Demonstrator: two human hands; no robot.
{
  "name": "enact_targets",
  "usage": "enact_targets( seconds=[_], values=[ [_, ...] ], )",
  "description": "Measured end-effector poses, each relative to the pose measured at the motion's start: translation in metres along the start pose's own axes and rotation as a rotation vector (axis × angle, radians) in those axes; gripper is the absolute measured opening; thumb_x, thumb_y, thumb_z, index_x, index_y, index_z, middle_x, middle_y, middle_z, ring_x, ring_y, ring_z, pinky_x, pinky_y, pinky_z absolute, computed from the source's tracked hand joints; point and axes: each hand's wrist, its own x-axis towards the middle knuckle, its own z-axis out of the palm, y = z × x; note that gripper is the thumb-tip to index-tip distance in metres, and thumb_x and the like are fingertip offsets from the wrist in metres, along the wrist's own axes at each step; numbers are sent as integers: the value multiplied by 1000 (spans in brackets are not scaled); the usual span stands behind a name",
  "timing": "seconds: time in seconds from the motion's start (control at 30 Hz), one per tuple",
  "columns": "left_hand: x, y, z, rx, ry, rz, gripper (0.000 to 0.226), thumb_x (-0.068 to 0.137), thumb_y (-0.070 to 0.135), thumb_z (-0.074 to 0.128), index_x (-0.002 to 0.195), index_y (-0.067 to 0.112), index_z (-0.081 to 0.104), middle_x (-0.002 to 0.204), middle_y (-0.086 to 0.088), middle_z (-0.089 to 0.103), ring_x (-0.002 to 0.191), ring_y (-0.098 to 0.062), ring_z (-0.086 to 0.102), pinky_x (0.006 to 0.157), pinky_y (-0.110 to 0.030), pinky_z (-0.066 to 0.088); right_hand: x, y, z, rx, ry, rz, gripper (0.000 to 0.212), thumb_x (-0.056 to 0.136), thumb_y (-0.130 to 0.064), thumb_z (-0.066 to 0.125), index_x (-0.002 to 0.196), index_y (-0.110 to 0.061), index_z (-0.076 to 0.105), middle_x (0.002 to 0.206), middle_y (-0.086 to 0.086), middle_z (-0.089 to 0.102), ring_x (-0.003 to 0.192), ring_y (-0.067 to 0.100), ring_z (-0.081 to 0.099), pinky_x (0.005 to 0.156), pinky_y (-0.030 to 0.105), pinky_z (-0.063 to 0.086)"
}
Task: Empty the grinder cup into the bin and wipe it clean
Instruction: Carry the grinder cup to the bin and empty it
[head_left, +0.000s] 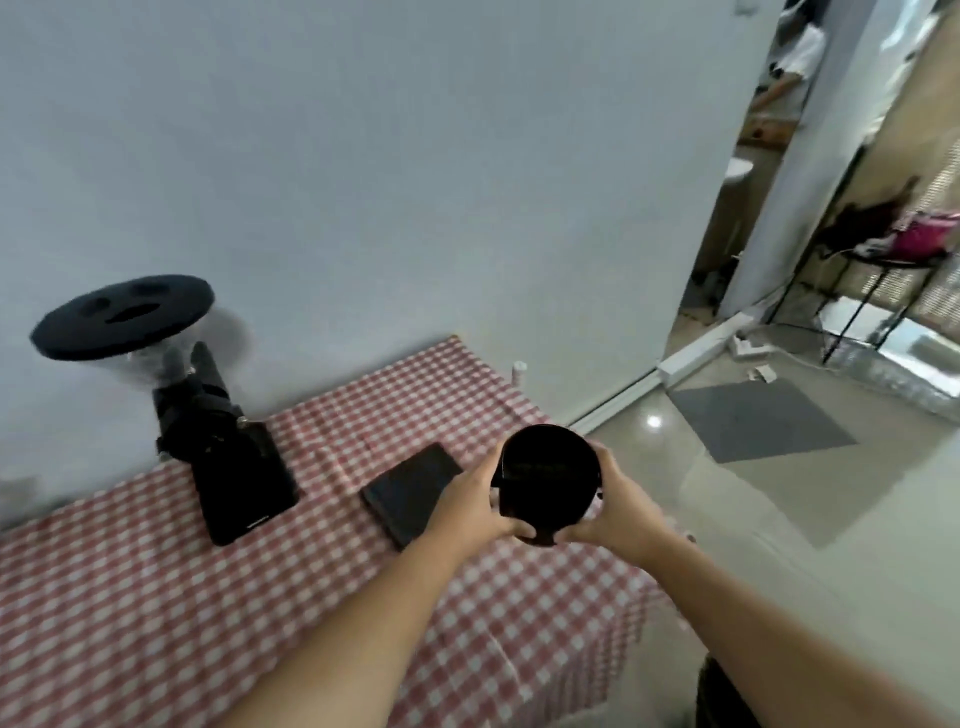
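The left hand (470, 501) and right hand (615, 506) wrap the black cup (548, 480), held above the desk's (156, 597) right edge. Red checked cloth covers the desk; grinder (218, 441) by the white wall (389, 182); glossy floor (779, 493) to the right.

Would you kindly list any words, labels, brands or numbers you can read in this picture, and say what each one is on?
No text can be read.
Grinder cup, held between the left hand and right hand: faint marks inside, too blurred to read.
Grinder: small pale mark at its base, too small to read.
Flat black slab: no visible label.
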Motion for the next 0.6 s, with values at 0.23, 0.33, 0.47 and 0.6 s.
enact_targets(
  seconds=[0.23, 0.33, 0.47, 0.6],
  values=[
    [48, 134, 166, -7, -218, 154, 120, 61, 29, 91, 153, 37, 16, 145, 1, 48, 130, -21, 46, 104, -40, 41, -95, 134, -148, 40, 165, 170, 123, 40, -46, 84, 134, -59, 5, 127, -15, 47, 118, 14, 47, 98, 40, 43],
    [57, 167, 230, 0, -308, 171, 121, 62, 32, 90, 153, 40, 11, 142, -1, 51, 129, -21, 47, 103, -36, 41, -132, 182, -188, 38, 196, 197, 122, 42, -41, 86, 131, -63, 6, 128, -17, 45, 122, 15, 46, 99, 42, 43],
    [64, 193, 295, 6, -448, 214, 120, 59, 30, 91, 151, 44, 14, 139, 2, 55, 127, -14, 49, 91, -16, 36, -177, 234, -212, 93, 236, 305, 119, 43, -43, 86, 130, -63, 7, 135, -9, 45, 125, 17, 44, 99, 41, 41],
    [63, 194, 350, -35, -573, 186, 119, 57, 28, 93, 145, 55, 19, 138, 8, 54, 125, -10, 50, 101, -21, 39, -208, 280, -211, 202, 228, 424, 118, 49, -32, 90, 133, -56, 11, 132, -8, 47, 121, 13, 46, 94, 29, 39]
  ],
)
